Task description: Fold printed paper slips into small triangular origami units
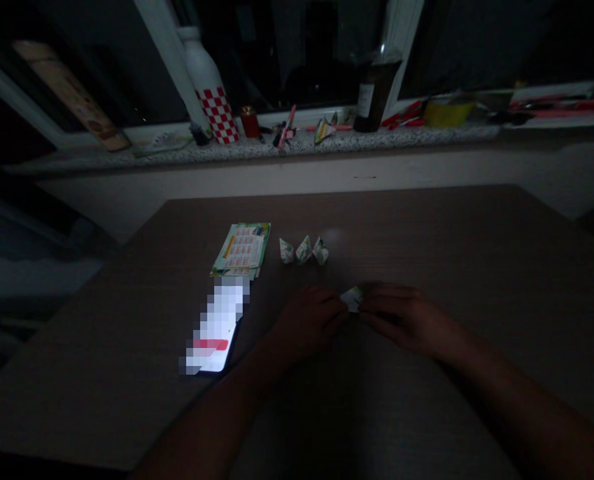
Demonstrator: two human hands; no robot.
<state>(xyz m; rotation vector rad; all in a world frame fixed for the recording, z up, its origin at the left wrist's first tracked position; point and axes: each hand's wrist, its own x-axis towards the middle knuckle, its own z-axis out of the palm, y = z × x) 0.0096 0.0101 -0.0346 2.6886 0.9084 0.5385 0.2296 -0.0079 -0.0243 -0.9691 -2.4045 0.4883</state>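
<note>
A small folded piece of paper [351,300], white with some green, is pinched between my two hands low over the table. My left hand [314,317] grips its left side with fingers closed. On its right side, my right hand [399,310] holds it between thumb and fingertips. Just beyond my hands stand three small folded paper pieces in a row: a left one [286,251], a middle one [304,250] and a right one [321,251]. The dim light hides the finer folds.
A lit phone [217,327] lies left of my left forearm, below a stack of printed paper sheets [244,248]. The brown table [451,233] reaches to the wall. On the granite sill [277,152] stand a checkered bottle [211,93], a dark bottle [371,93] and a red jar [249,122].
</note>
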